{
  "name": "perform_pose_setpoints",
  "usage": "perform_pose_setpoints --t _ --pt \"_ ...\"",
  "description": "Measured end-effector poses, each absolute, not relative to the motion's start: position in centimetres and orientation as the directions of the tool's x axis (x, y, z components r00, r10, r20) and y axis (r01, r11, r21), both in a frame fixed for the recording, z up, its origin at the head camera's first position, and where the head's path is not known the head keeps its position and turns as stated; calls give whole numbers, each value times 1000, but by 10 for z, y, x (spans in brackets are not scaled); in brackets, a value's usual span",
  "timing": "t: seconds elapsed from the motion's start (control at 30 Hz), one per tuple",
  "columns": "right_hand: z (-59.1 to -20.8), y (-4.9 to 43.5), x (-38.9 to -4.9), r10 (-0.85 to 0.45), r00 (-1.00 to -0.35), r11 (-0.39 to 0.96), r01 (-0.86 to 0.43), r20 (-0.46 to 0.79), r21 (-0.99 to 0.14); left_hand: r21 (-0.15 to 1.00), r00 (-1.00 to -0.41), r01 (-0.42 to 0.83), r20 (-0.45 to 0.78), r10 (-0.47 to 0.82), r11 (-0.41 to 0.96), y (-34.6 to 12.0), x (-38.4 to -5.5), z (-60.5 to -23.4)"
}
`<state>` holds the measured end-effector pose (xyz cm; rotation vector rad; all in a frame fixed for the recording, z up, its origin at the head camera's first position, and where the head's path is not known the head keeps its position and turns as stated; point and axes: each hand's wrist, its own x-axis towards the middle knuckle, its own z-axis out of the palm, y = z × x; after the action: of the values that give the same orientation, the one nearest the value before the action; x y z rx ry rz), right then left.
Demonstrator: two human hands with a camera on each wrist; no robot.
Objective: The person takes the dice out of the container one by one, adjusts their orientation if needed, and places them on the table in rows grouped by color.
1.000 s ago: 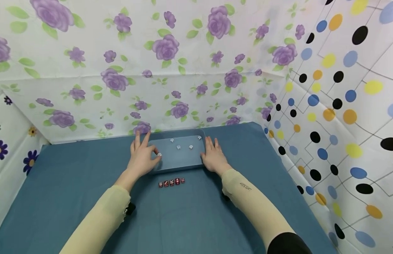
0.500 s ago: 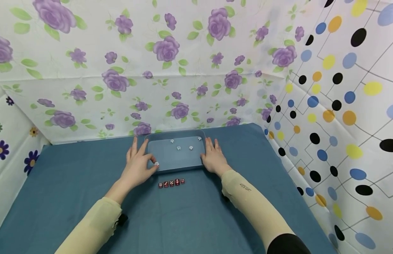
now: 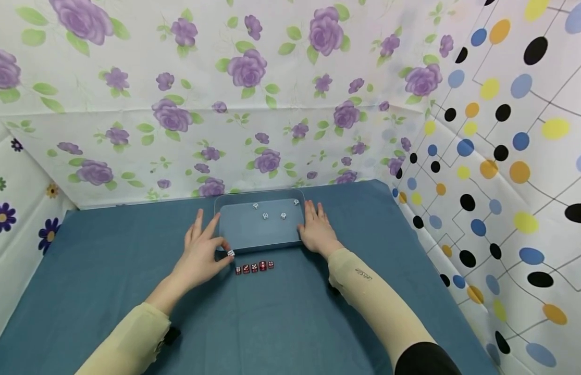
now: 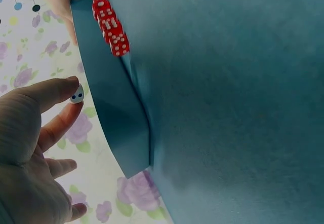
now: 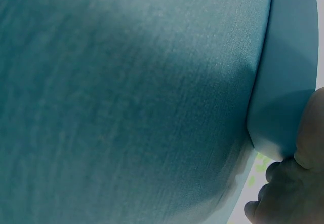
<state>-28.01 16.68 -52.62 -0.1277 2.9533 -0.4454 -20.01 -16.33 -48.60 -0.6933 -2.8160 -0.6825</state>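
Between thumb and index finger my left hand (image 3: pixel 198 259) pinches a white die (image 4: pixel 77 95), its other fingers spread. In the head view that die is just outside the front left corner of a blue-grey tray (image 3: pixel 252 247). Several white dice (image 3: pixel 265 215) lie inside the tray, towards its back and right. My right hand (image 3: pixel 317 229) rests against the tray's right side with its fingers extended. Just in front of the tray, a row of several red dice (image 3: pixel 255 267) lies on the cloth, close to the right of the pinched die.
A blue cloth (image 3: pixel 290 323) covers the table. Behind it hangs a sheet with purple flowers (image 3: pixel 267 161), close to the tray's back edge. A dotted sheet (image 3: pixel 506 208) borders the right side, and another flowered sheet (image 3: pixel 18 260) the left.
My left hand has drawn the white die from inside the tray's left part, over the rim, towards the front. The right hand and the tray have stayed in place.
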Motion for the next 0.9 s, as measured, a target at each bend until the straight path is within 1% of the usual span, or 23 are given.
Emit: perform_pose_setpoints --t 0.2,0.37,0.6,0.9 --pt "-527 167 -281 -102 -985 951 -55 -140 -305 378 -842 538 284 459 753 -160 -185 -494" --pt "-524 166 -279 -105 -986 951 -61 -131 -304 352 -816 577 282 505 737 -158 -175 -502" --pt "-524 166 -279 -106 -986 953 -65 -125 -296 325 -818 575 238 523 751 -155 -167 -507" --pt "-526 167 -280 -98 -986 952 -54 -135 -300 309 -825 565 221 520 765 -151 -163 -512"
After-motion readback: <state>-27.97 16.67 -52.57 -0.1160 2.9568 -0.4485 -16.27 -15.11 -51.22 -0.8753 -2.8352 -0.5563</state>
